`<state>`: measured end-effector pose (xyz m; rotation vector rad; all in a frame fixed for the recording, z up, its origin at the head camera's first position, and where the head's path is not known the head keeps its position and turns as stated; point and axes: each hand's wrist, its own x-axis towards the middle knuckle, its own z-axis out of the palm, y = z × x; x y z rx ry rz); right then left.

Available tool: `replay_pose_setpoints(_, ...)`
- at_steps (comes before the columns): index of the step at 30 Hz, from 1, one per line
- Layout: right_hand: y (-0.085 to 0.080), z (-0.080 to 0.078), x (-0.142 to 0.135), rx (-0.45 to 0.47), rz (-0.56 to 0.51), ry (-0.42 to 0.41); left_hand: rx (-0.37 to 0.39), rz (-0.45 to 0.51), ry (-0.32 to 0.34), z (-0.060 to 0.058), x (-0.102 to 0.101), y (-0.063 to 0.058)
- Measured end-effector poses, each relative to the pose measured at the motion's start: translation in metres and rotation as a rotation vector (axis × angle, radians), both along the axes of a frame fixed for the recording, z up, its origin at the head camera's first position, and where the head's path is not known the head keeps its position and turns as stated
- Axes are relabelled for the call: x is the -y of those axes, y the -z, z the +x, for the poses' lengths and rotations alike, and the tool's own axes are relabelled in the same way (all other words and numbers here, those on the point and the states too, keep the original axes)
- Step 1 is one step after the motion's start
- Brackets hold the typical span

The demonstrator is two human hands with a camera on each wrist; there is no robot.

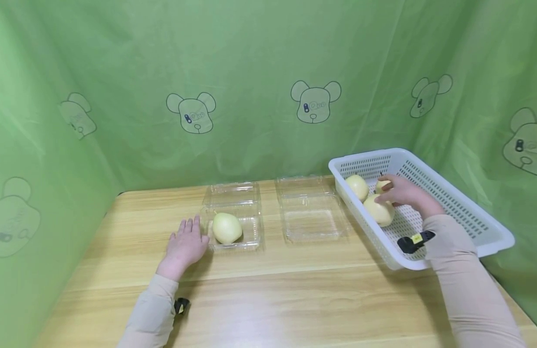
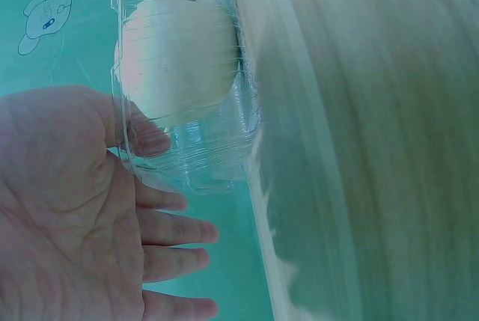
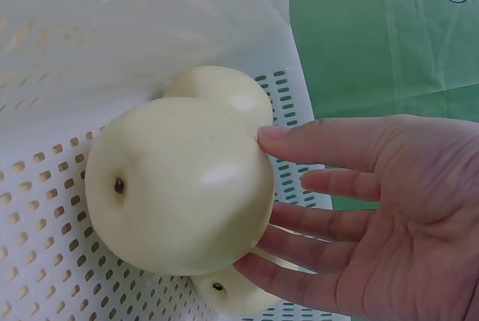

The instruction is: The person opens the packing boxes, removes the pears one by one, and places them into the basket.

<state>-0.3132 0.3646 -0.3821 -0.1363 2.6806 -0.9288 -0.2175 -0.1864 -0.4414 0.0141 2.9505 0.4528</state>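
My left hand (image 1: 187,245) lies beside a clear plastic clamshell box (image 1: 252,231), fingers straight and spread, its thumb at the box's side. A pale yellow pear (image 1: 226,228) sits inside that box, whose lid is folded back. On the right, my right hand (image 1: 402,192) reaches into a white perforated basket (image 1: 466,212). Its thumb and fingertips are right at the side of the largest-looking pear (image 3: 176,186), with the fingers extended rather than wrapped around it. Two more pears, one at the left wall (image 1: 357,186) and one partly behind the hand (image 1: 382,185), lie close by.
A second clear clamshell box (image 1: 313,223) stands open between the first box and the basket, with nothing in it. The wooden table (image 1: 268,299) extends in front. Green curtains (image 1: 259,58) with bear-head prints enclose the back and sides.
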Motion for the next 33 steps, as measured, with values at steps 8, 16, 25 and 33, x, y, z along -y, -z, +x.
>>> replay_pose_setpoints(8, -0.001, 0.001, -0.001, -0.009, -0.023, -0.005, -0.003, -0.002, -0.001, 0.000, 0.000, 0.001)
replay_pose_setpoints(16, -0.002, 0.001, -0.002, -0.034, -0.024, 0.009, -0.007, -0.003, -0.001, -0.001, 0.000, 0.001)
replay_pose_setpoints(25, -0.004, -0.003, -0.004, -0.077, -0.024, 0.043, 0.000, 0.000, -0.001, -0.001, 0.001, 0.001)
replay_pose_setpoints(33, -0.011, -0.003, -0.008, -0.123, -0.051, 0.095, -0.004, 0.004, 0.001, 0.000, 0.000, 0.000)
